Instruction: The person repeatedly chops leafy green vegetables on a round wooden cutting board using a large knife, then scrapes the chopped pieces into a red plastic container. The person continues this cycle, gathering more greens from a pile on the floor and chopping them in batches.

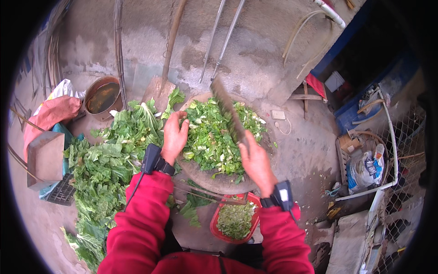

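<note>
My right hand [255, 157] grips a broad-bladed cleaver [226, 109], blurred and raised over a heap of chopped leafy greens [208, 137]. The heap covers most of a round chopping board [202, 175], whose near rim shows bare. At the left edge of the heap is my left hand [175, 132], holding nothing that I can see, its thumb apart from the fingers. Whole leafy greens [102, 164] lie piled on the ground to the left. Below the board, a red plastic basket [215, 226] contains finely chopped greens [236, 219].
A shovel [160, 89] leans on the wall beyond the board, beside two metal rods [224, 42]. A pot of murky liquid [102, 99] and a metal box [46, 156] stand left. A white socket block [278, 114] lies right; farther right is a wire fence [403, 205].
</note>
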`<state>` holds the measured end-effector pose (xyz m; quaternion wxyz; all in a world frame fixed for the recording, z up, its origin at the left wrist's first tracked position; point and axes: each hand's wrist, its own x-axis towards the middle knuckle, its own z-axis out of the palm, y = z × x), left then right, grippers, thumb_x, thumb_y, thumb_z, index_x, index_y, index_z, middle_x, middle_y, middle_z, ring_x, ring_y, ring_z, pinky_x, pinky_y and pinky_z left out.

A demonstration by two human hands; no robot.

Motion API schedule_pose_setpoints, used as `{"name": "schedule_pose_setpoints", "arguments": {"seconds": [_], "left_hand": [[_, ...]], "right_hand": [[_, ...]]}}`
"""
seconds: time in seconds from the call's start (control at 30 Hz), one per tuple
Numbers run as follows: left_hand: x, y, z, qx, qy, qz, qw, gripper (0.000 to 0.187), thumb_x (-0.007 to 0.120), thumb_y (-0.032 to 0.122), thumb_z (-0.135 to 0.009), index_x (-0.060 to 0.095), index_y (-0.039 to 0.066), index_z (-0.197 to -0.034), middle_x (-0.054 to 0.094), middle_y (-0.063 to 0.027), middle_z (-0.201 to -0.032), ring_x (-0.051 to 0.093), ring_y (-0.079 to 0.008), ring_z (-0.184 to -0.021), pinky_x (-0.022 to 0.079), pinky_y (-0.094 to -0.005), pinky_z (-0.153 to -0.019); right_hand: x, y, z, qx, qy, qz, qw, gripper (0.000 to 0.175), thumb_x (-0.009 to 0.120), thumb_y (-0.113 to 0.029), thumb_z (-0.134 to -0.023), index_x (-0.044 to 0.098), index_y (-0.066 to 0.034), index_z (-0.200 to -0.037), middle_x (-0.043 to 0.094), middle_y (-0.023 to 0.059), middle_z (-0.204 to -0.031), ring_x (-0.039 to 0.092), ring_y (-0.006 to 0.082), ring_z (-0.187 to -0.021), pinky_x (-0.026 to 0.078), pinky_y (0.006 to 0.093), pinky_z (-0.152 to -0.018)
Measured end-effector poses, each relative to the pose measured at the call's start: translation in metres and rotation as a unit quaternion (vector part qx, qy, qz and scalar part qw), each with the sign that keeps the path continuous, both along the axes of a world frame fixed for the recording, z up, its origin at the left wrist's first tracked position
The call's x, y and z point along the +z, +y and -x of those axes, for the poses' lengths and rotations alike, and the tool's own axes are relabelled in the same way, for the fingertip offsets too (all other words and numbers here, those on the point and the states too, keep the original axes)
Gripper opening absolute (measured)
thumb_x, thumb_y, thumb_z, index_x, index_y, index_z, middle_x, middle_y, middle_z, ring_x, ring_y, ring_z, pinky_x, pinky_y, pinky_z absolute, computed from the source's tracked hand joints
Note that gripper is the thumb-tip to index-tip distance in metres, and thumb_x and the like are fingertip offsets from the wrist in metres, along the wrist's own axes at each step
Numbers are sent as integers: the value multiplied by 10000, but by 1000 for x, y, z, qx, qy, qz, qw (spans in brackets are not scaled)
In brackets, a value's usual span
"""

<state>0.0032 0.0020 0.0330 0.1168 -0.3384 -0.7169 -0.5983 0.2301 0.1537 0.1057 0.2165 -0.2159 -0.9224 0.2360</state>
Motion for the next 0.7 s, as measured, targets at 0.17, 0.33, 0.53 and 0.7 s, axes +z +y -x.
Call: {"name": "schedule_pose_setpoints", "arguments": {"seconds": [0.17, 0.33, 0.53, 0.7], "left_hand": [[26, -4, -63, -150, -36, 149, 977, 169, 636, 173, -885, 681, 34, -971, 664, -166, -711, 662, -330, -652, 528, -424, -621], [19, 7, -137, -241, -132, 68, 959, 370, 629, 280, -973, 575, -58, -1114, 684, -160, -862, 693, -240, -804, 534, -339, -679], [83, -11, -127, -346, -341, -106, 868, 225, 565, 119, -989, 491, -5, -1162, 646, -67, -829, 627, -169, -706, 534, -323, -643], [114, -47, -32, -86, 41, 132, 987, 156, 545, 112, -991, 522, -20, -1073, 607, -92, -708, 603, -157, -616, 491, -335, -524]], "right_hand": [[-22, -18, 3, -68, 36, 44, 996, 421, 618, -203, -936, 541, -15, -1304, 684, 251, -864, 686, 421, -799, 541, 498, -720], [-14, -82, -14, -52, 147, 136, 978, 322, 620, -83, -909, 572, 30, -1206, 675, 269, -903, 698, 413, -847, 553, 440, -738], [10, -94, -88, 107, 119, -39, 986, 352, 612, -141, -918, 567, 6, -1235, 604, 212, -1202, 592, 416, -1080, 487, 486, -908], [-40, -94, -196, 60, -17, 54, 997, 190, 586, -138, -919, 601, -17, -1064, 628, 215, -833, 631, 408, -797, 503, 490, -710]]}}
